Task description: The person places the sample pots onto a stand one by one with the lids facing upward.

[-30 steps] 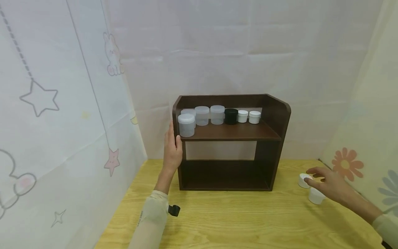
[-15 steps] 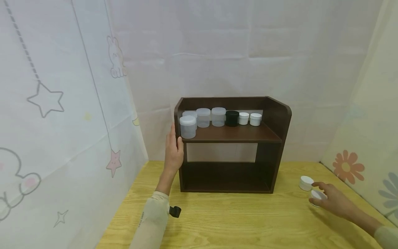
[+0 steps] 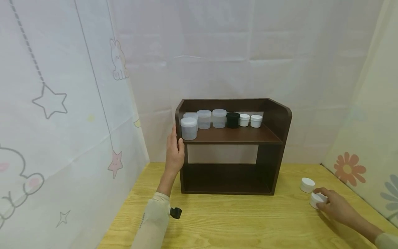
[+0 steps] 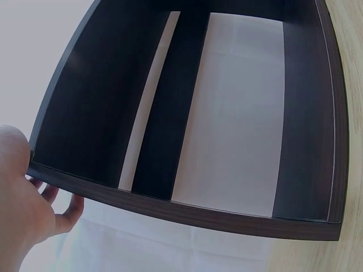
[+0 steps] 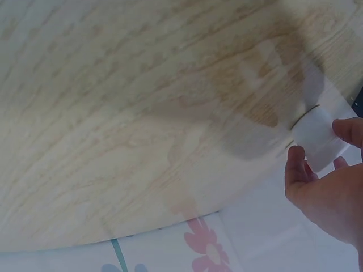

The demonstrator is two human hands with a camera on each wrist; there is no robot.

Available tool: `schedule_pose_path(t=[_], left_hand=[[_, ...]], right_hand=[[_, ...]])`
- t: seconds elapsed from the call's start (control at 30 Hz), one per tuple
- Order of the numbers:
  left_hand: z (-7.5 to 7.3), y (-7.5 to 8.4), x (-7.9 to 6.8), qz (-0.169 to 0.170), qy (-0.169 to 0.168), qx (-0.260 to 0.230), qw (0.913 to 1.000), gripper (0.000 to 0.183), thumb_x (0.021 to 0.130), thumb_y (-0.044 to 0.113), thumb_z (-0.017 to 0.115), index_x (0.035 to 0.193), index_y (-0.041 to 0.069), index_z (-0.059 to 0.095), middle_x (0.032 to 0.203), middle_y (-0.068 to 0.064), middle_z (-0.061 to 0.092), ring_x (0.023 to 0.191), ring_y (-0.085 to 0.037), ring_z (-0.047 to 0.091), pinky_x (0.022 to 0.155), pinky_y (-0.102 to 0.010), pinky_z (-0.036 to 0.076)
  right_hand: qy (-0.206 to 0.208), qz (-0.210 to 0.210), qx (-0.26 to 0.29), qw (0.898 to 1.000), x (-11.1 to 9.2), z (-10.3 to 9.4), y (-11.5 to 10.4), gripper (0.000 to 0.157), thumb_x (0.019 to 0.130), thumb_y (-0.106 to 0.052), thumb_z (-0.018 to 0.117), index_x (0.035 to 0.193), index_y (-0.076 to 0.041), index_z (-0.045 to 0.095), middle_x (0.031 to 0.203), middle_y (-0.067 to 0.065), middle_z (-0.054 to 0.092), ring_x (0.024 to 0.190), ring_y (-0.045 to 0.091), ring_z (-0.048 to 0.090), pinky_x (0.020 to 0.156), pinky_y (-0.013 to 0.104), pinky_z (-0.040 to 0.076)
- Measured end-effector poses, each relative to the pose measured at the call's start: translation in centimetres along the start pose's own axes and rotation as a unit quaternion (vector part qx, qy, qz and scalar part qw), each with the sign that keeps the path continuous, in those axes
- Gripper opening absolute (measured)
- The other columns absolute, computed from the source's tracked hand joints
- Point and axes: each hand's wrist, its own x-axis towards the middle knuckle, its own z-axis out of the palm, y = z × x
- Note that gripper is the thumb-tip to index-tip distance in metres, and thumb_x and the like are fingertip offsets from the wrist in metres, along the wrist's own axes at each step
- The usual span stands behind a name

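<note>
My left hand (image 3: 174, 155) rests along the outer left side of the dark brown two-tier shelf (image 3: 233, 142). In the left wrist view, the fingers (image 4: 68, 216) touch the side panel's outer face. At the right of the table, my right hand (image 3: 337, 207) pinches a small white lidded jar (image 3: 317, 200) between thumb and fingers. The right wrist view shows the white jar (image 5: 319, 136) in that grip, close to the tabletop. Just behind it stands another white jar (image 3: 307, 185), apart from the hand.
On the upper tier stand several translucent jars (image 3: 204, 119), a black jar (image 3: 233, 120) and two small white jars (image 3: 256, 121). The yellow wood-grain table (image 3: 242, 221) is bordered by printed cloth walls (image 3: 224, 48). A black wrist strap piece (image 3: 176, 212) sticks out from the left sleeve.
My right hand has moved from above the two loose white jars down onto the nearer one and now grips it. The left hand stays against the shelf. The head view has shifted slightly.
</note>
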Motion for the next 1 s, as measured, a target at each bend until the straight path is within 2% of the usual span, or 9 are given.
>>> schedule_pose_path(t=[0.27, 0.4, 0.47, 0.53, 0.6, 0.7, 0.87, 1.0], left_hand=[[0.0, -0.2, 0.0, -0.005, -0.002, 0.003, 1.0, 0.06, 0.11, 0.014, 0.042, 0.164, 0.011, 0.018, 0.152, -0.019, 0.038, 0.14, -0.031, 0.037, 0.113, -0.05, 0.032], [0.0, -0.3, 0.1, -0.004, -0.002, 0.0, 1.0, 0.06, 0.11, 0.013, 0.043, 0.164, 0.01, 0.018, 0.154, -0.018, 0.037, 0.141, -0.03, 0.036, 0.113, -0.05, 0.031], [0.0, -0.3, 0.2, -0.003, -0.002, -0.001, 1.0, 0.06, 0.11, 0.013, 0.043, 0.164, 0.011, 0.017, 0.154, -0.018, 0.037, 0.141, -0.03, 0.036, 0.112, -0.05, 0.032], [0.0, -0.3, 0.2, -0.002, -0.002, -0.003, 1.0, 0.06, 0.11, 0.014, 0.043, 0.164, 0.011, 0.017, 0.154, -0.018, 0.036, 0.14, -0.03, 0.037, 0.112, -0.051, 0.032], [0.0, -0.3, 0.2, -0.003, -0.003, -0.004, 1.0, 0.06, 0.11, 0.014, 0.042, 0.164, 0.011, 0.017, 0.153, -0.018, 0.037, 0.138, -0.031, 0.039, 0.11, -0.051, 0.034], [0.0, -0.2, 0.1, -0.007, -0.005, -0.006, 0.9999, 0.06, 0.11, 0.015, 0.042, 0.165, 0.014, 0.016, 0.152, -0.019, 0.037, 0.136, -0.032, 0.041, 0.109, -0.052, 0.036], [-0.1, -0.2, 0.0, -0.01, -0.01, -0.002, 0.9999, 0.06, 0.111, 0.016, 0.041, 0.165, 0.017, 0.014, 0.152, -0.02, 0.038, 0.134, -0.032, 0.042, 0.108, -0.051, 0.037], [-0.1, -0.2, 0.1, -0.008, -0.008, -0.002, 0.9999, 0.06, 0.111, 0.016, 0.041, 0.165, 0.014, 0.015, 0.149, -0.021, 0.04, 0.131, -0.032, 0.044, 0.107, -0.051, 0.038]], right_hand=[[0.006, -0.003, -0.003, 1.0, -0.3, -0.3, -0.8, 0.037, 0.089, 0.001, 0.074, 0.122, 0.009, 0.059, 0.107, 0.029, 0.064, 0.083, 0.033, 0.068, 0.058, 0.029, 0.052], [0.03, -0.021, 0.0, 0.999, -0.1, -0.7, -2.1, 0.036, 0.091, -0.002, 0.075, 0.122, 0.008, 0.061, 0.112, 0.034, 0.062, 0.084, 0.037, 0.068, 0.057, 0.029, 0.052], [0.05, -0.033, -0.001, 0.998, 0.0, -0.8, -3.0, 0.036, 0.091, -0.004, 0.075, 0.123, 0.007, 0.061, 0.114, 0.035, 0.061, 0.084, 0.033, 0.068, 0.056, 0.028, 0.052], [0.078, -0.049, -0.004, 0.996, 0.2, -1.1, -3.9, 0.036, 0.091, -0.005, 0.076, 0.122, 0.006, 0.063, 0.113, 0.031, 0.063, 0.083, 0.021, 0.066, 0.056, 0.028, 0.053], [0.109, -0.061, -0.011, 0.992, 0.3, -1.4, -5.0, 0.037, 0.091, -0.008, 0.077, 0.123, 0.003, 0.064, 0.111, 0.026, 0.064, 0.08, 0.009, 0.062, 0.055, 0.027, 0.052], [0.155, -0.078, -0.013, 0.985, 0.7, -2.2, -6.8, 0.037, 0.09, -0.009, 0.079, 0.124, -0.003, 0.067, 0.106, 0.017, 0.066, 0.077, 0.0, 0.056, 0.054, 0.025, 0.049], [0.224, -0.107, 0.01, 0.969, 1.6, -3.5, -10.8, 0.039, 0.086, -0.004, 0.079, 0.123, -0.009, 0.071, 0.102, 0.002, 0.066, 0.076, 0.001, 0.054, 0.061, 0.017, 0.045], [0.255, -0.141, 0.035, 0.956, 2.7, -4.4, -14.6, 0.042, 0.085, -0.001, 0.078, 0.125, -0.011, 0.073, 0.11, -0.006, 0.063, 0.083, 0.004, 0.054, 0.07, 0.012, 0.042]])
